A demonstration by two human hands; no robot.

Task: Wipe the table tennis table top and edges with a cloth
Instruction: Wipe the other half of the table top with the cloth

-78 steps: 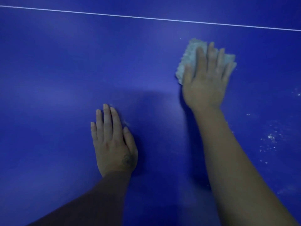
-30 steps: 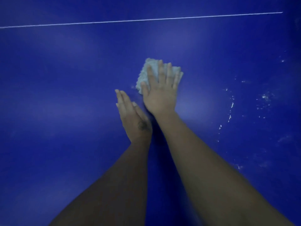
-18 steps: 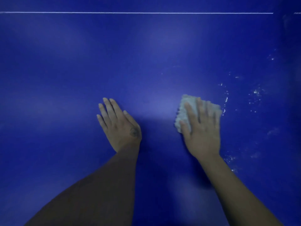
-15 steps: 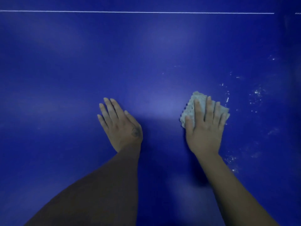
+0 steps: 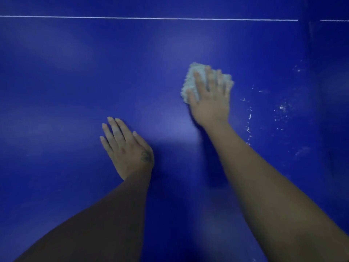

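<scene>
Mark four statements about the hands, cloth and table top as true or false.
1. The right hand presses flat on the cloth. True.
2. The left hand grips a second cloth. False: it rests flat on the bare table top, holding nothing.
3. To the cloth's right lie white specks. True.
4. The white line runs between the hands. False: it crosses the table top beyond both.

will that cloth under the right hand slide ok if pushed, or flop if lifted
Probably slides easily: the cloth lies flat under the right hand, fingers straight, on a glossy table. Likely soft and floppy when lifted, given its nubbly, uneven edge.
</scene>
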